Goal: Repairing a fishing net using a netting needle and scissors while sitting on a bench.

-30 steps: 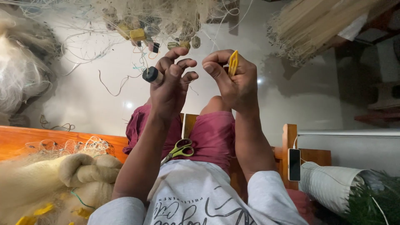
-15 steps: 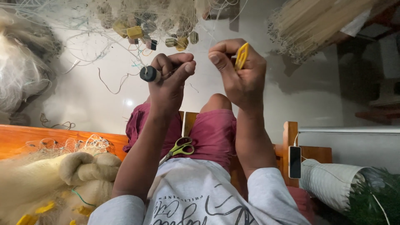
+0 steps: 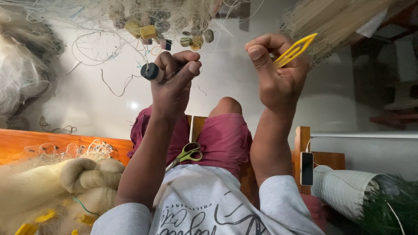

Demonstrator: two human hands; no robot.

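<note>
The left hand (image 3: 174, 85) is closing around a small round black float (image 3: 152, 72) on the pale tangled fishing net (image 3: 165, 17) just above it. The right hand (image 3: 276, 74) is gripping a flat yellow plastic netting needle (image 3: 296, 50), sticking up beside its fingers

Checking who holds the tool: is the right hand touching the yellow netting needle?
Touching. The head view shows the right hand closed around the yellow netting needle, its fingers wrapped over the lower end while the pointed end sticks out above.
</note>
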